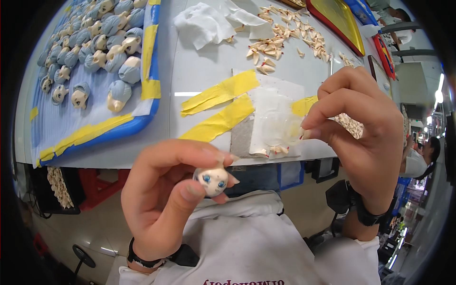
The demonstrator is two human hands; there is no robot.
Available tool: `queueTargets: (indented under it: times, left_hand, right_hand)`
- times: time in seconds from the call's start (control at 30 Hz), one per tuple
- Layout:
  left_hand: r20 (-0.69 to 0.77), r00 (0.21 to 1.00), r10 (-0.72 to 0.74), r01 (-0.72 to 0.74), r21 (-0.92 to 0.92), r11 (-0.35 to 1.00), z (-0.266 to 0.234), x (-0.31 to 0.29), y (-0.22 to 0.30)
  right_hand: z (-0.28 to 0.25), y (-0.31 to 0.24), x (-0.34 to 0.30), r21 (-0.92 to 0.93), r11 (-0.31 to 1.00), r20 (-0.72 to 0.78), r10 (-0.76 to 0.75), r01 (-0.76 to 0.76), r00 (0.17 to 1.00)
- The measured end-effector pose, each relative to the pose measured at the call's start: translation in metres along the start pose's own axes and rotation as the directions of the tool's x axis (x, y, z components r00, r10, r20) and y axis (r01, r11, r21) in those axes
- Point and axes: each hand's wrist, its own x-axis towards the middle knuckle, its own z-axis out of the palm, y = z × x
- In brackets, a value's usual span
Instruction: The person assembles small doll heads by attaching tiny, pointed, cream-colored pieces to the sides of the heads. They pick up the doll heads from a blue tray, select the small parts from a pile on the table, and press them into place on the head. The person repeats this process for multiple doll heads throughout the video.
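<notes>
My left hand [159, 190] is closed round a small doll head [213, 182] with blue eyes, its face turned up towards me. Thumb and fingers grip its sides, and part of it is hidden by them. To the right, my right hand [363, 121] pinches a tiny piece between thumb and forefinger; only a reddish tip shows, and the fingertips hide the rest. Below that pinch lies a white card [273, 102] with a clear glossy patch, fixed by strips of yellow tape [221, 92]. A few small cream pieces with red tips [279, 149] rest at its near edge.
A blue tray [153, 113] at the left holds many blue-haired doll heads [118, 95]. Loose cream pieces [270, 47] spread over the far table, beside a crumpled white cloth [203, 24]. A yellow-and-red tray [338, 21] stands at the far right. Other people sit beyond.
</notes>
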Motion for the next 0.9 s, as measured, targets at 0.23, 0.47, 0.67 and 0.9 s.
queueTargets:
  times: [0.23, 0.47, 0.67, 0.9]
  left_hand:
    - [0.041, 0.992, 0.116, -0.116, -0.009, 0.993, -0.001, 0.004, -0.011]
    - [0.058, 0.986, 0.157, -0.151, -0.091, 0.984, 0.006, 0.004, -0.009]
    - [0.139, 0.953, 0.269, -0.264, -0.056, 0.963, 0.011, 0.001, -0.010]
    - [0.117, 0.985, 0.130, -0.109, -0.172, 0.979, 0.024, -0.003, -0.009]
  right_hand:
    - [0.006, -0.007, 0.002, -0.069, 0.997, -0.001, -0.035, 0.035, 0.999]
    - [0.002, -0.013, -0.015, 0.207, 0.976, -0.147, 0.105, -0.074, 0.984]
    - [0.006, -0.012, -0.042, 0.529, 0.846, -0.133, 0.157, -0.064, 0.979]
    - [0.030, -0.022, -0.058, 0.743, 0.666, -0.192, 0.303, -0.064, 0.934]
